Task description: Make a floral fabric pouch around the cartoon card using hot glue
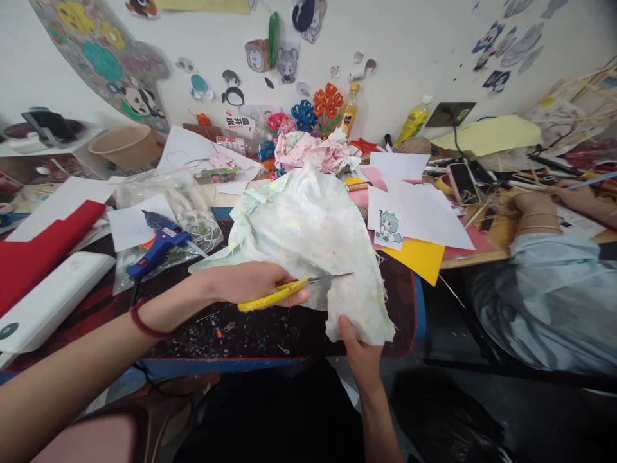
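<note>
Yellow-handled scissors [274,296] sit in my left hand [255,283], the fingers wrapped round their handles and the blades pointing right. Those blades lie against a pale, faintly patterned cloth [313,218] spread over the dark table mat. My right hand [361,354] pinches the cloth's lower right part near the table's front edge, thumb on top and the other fingers hidden beneath. A cut edge runs from near the blade tips down toward my right thumb. The cloth's far end rises in a crumpled peak.
A blue glue gun [164,241] and a white oblong device [58,299] lie on the left. Crumpled pink cloth [313,151] is piled behind. White paper sheets [419,212] and a yellow sheet [417,257] lie right. A co-worker's arm [535,212] rests farther right.
</note>
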